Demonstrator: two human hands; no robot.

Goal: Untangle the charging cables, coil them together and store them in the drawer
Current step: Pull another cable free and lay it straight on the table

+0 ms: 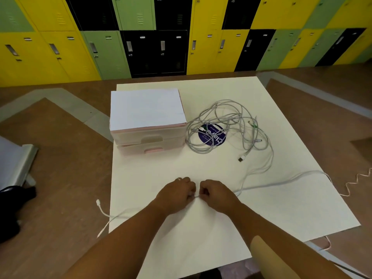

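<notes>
A tangle of pale grey charging cables [225, 125] lies on the white table [201, 164], right of a small pink drawer unit [149, 135] with two shut drawers. My left hand [178, 193] and my right hand [215, 193] sit close together near the table's front, each pinching the same white cable [281, 181]. That cable runs right towards the tangle and left off the table edge, ending in a white plug [98, 202].
A round dark blue sticker [213, 135] lies under the tangle. A loose plug [242, 158] points forward from the pile. A pink coiled cord [354, 182] trails on the floor at right. Lockers line the back wall. A metal object [18, 164] stands at left.
</notes>
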